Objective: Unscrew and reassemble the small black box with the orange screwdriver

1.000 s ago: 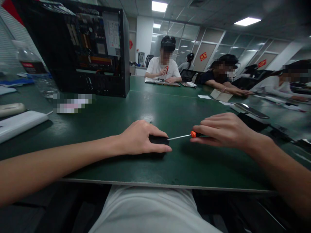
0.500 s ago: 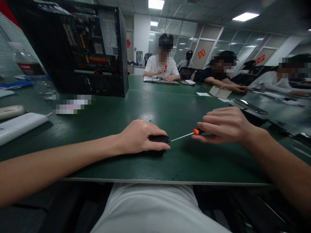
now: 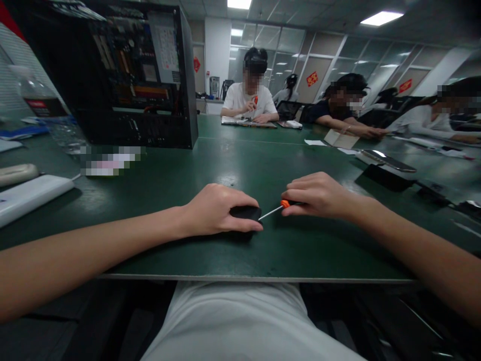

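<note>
My left hand is closed around a small black object near the front of the green table, thumb below and fingers above. Its exact kind is not clear. In my right hand is a screwdriver with an orange collar and a thin metal shaft; most of its handle is hidden by the fingers. The shaft slants down to the left, and its end meets the right end of the black object. Whether the tip sits inside it or only against it I cannot tell.
An opened black computer case stands at the back left beside a plastic bottle. A white power strip lies at left. A phone rests on a box at right. Co-workers sit across the table.
My right hand has moved left with the screwdriver, closer to my left hand, and less of the shaft shows between them. My left hand stays in place around the black object.
</note>
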Motion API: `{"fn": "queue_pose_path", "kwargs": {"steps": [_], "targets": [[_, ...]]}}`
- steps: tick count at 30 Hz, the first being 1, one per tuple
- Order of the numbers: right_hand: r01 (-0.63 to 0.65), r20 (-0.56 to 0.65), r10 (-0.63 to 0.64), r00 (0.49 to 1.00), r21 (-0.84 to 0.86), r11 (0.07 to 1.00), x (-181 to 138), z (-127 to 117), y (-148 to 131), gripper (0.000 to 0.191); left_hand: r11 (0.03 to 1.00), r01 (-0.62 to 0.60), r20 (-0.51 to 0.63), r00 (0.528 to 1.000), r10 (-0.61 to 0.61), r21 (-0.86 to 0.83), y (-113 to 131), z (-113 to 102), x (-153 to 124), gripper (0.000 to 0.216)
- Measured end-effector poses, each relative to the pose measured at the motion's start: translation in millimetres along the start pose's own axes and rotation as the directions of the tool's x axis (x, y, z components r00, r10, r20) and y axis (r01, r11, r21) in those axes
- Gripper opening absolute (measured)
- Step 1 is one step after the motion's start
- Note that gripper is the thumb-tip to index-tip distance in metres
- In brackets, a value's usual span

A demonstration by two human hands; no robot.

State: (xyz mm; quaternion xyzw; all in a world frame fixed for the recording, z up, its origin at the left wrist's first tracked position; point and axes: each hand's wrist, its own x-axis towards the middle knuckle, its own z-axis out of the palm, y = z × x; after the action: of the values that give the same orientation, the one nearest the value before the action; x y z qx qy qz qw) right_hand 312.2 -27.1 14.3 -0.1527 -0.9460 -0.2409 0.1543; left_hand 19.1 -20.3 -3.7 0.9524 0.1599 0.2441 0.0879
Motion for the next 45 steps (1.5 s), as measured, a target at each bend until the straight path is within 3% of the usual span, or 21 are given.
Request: {"fn": "queue_pose_path", "kwargs": {"steps": [7,11,14,18,25,29,32,36,40,45], "targets": [[-0.214,0.138,0.202,0.970,0.080,0.974,4,14,-7,0.049,1.000,0.020,0.008,1.000,-0.020,-0.015,0,0,1,0.043],[-0.305,0.258,0.243,0.935,0.236,0.923,4,27,-8,0.052,0.998,0.064,-0.007,0.998,-0.064,-0.024,1,0,0,0.043],[-0.347,0.294,0.272,0.916,0.241,0.906,4,33,-5,0.053,0.996,0.079,-0.006,0.997,-0.080,-0.029,1,-1,0,0.044],[-0.335,0.241,0.282,0.929,0.219,0.917,5,33,-4,0.053,0.997,0.079,0.000,0.997,-0.079,-0.026,2,1,2,0.045],[-0.221,0.132,0.191,0.973,0.272,0.937,8,23,-16,0.038,0.994,0.021,-0.029,0.999,-0.025,-0.109,-2,-3,3,0.044],[-0.224,0.112,0.210,0.971,0.139,0.965,4,17,-18,0.037,0.982,0.096,0.041,0.995,-0.090,-0.164,-15,-9,-3,0.042],[-0.223,0.102,0.215,0.971,0.073,0.972,3,15,-21,0.037,0.958,0.180,0.020,0.984,-0.180,-0.225,-18,-5,-4,0.041],[-0.245,0.078,0.234,0.969,0.186,0.952,7,17,-25,0.037,0.942,0.212,-0.003,0.975,-0.221,-0.260,-14,2,-3,0.044],[-0.241,0.085,0.225,0.971,0.356,0.903,8,19,-22,0.038,0.935,0.198,0.049,0.980,-0.193,-0.294,-15,-4,-4,0.045],[-0.181,0.132,0.149,0.980,0.278,0.943,6,11,-16,0.040,0.900,0.273,0.118,0.962,-0.247,-0.339,-20,-8,-5,0.046]]}}
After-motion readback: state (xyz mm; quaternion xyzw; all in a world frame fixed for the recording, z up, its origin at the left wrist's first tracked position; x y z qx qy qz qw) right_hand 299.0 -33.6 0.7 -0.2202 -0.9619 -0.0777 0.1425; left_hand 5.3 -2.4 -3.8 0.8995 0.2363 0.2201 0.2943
